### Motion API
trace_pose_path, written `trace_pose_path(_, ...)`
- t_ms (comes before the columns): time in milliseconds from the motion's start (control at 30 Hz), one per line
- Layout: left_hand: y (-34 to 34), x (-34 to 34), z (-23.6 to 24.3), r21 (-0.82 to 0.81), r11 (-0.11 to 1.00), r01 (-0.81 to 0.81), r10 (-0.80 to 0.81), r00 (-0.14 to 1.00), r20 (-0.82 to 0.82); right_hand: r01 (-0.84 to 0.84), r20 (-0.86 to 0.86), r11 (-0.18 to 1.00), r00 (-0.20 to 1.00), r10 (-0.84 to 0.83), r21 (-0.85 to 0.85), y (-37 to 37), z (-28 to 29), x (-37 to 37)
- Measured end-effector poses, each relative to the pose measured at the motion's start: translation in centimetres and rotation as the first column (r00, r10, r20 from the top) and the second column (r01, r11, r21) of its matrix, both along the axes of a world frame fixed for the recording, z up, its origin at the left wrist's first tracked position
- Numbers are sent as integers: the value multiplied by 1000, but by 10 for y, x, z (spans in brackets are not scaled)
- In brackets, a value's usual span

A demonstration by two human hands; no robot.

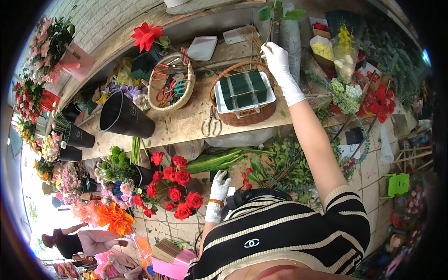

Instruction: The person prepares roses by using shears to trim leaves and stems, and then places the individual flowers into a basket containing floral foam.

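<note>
My right hand (277,59), in a white glove, is raised above the right side of a brown wicker basket (247,117). Its fingers pinch a thin green leafy stem (270,29) whose top runs out of view. Inside the basket sits a white tray (223,103) with a dark green block (234,98) strapped down by clear tape. Low in front of my body, my left hand (219,191) is gloved too, its fingers loosely apart with nothing visible in them. Red roses (175,192) stand just left of it. Scissors (211,123) lie on the table beside the basket.
A shallow basket of tools (151,95) and a black bucket (116,116) stand on the wooden table (177,133). A large red flower (147,36) lies behind. Cut greenery (291,161) is heaped below the table's front edge. Wrapped bouquets (345,65) stand right.
</note>
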State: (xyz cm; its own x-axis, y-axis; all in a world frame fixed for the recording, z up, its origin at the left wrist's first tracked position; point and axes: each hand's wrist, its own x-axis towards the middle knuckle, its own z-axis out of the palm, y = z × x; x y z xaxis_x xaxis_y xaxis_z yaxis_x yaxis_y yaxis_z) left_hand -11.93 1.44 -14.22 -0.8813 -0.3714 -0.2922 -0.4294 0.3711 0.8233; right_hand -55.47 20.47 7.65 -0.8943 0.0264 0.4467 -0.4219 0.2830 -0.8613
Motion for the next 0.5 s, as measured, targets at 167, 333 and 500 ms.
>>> trace_pose_path(167, -3, -3, -5, 4, 1000, 7, -7, 1000, 0, -14, 35, 999, 999, 15, -38, -1, -9, -5)
trace_pose_path(333, -3, -5, -5, 0, 999, 33, -33, 999, 26, -24, 37, 999, 999, 25, -28, -5, -6, 5)
trace_pose_path(500, -2, -8, -7, 31, 999, 41, -42, 999, 22, -27, 65, 997, 997, 32, -69, -7, -13, 7)
